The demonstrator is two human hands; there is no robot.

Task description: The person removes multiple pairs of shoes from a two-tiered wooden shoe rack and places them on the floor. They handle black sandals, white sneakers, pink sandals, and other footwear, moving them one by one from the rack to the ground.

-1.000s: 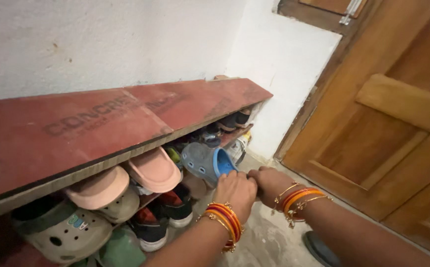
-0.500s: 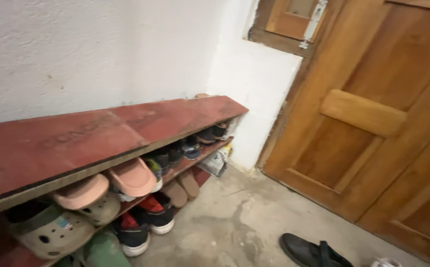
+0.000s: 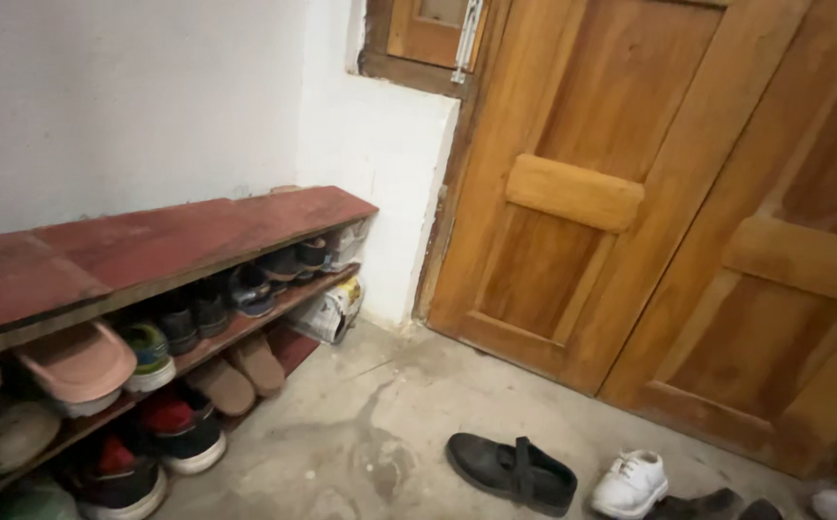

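Both hands, seen a second ago at the shoes on the rack, are gone from view, so their grip cannot be told; more floor and door are now taken in. Nearest to where they were is the long two-tier shoe rack with a red-brown wooden top board (image 3: 178,236), seen from nine o'clock towards the centre against the white plastered wall (image 3: 130,96). On its upper shelf a pink rubber clog (image 3: 77,366) is lying at eight o'clock, with a row of dark shoes (image 3: 235,294) ranged beyond it. A pair of tan flat sandals (image 3: 240,376) is tucked on the lower tier. On the grey concrete floor (image 3: 361,433) at five o'clock a black strapped leather shoe (image 3: 510,470) is lying, with a small white sneaker (image 3: 630,481) just beside it. A panelled brown wooden door (image 3: 630,193) is seen from twelve to three o'clock.
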